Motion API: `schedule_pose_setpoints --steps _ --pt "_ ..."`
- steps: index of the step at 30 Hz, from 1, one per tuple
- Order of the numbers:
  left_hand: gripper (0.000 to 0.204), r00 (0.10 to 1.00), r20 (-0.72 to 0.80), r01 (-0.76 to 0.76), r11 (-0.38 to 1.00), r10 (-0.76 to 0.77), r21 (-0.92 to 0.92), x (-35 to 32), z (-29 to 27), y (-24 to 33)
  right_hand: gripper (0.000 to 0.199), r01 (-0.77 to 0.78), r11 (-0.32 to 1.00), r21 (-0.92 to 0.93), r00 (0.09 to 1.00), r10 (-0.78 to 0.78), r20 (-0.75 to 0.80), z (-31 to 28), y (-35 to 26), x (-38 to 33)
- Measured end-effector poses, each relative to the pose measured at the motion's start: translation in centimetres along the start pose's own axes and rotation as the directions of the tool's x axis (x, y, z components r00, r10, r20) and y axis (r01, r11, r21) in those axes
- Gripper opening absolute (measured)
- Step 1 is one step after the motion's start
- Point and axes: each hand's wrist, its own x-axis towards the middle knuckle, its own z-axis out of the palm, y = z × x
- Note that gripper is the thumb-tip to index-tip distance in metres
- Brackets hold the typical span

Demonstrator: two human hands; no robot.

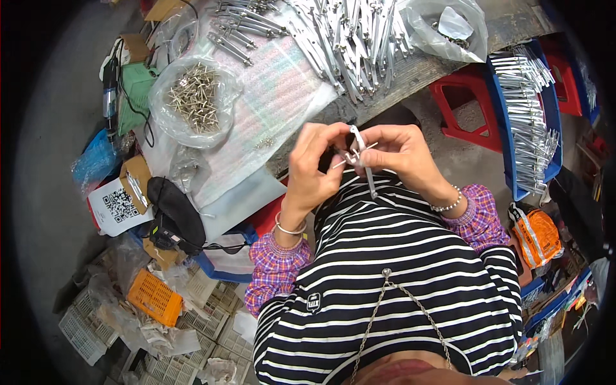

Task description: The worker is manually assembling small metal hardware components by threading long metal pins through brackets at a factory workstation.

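Note:
Close in front of my striped top, both hands meet around a narrow silver metal strip (pixel 369 179) with a hole at its end. My right hand (pixel 410 159) is closed, pinching the strip between thumb and fingers. Thin metal pins (pixel 354 156) cross the strip near its upper part. My left hand (pixel 311 170) is closed too, its thumb and forefinger pinching a pin beside the strip. The fingers partly cover where pins and strip meet. Left of my hands, a clear plastic bag (pixel 221 122) holds many headed metal pins (pixel 194 97).
Loose metal strips (pixel 359 38) lie heaped on the table (pixel 410 83), beside strips with pins attached (pixel 240 29). At the far right of the table sits another clear bag (pixel 475 48). A blue bin (pixel 508 157) of metal parts and a red stool (pixel 489 138) stand on the right.

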Motion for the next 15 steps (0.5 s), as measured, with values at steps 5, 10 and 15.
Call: schedule_pose_setpoints --steps 5,10,15 --pt "0.040 0.935 -0.222 -0.177 0.905 0.277 0.386 2.3 -1.6 0.3 0.019 -0.059 0.996 0.061 0.997 0.056 0.057 0.5 0.1 -0.3" --pt "0.066 0.962 -0.206 0.110 0.947 -0.178 -0.303 2.3 -1.9 1.2 0.017 0.100 0.984 -0.148 0.994 -0.106 -0.036 0.0 1.0 0.2" --pt "0.057 0.897 0.183 0.429 0.693 -0.403 -0.580 1.1 -1.0 2.3 0.016 0.295 0.839 -0.458 0.938 -0.347 -0.031 -0.2 0.4 0.5"
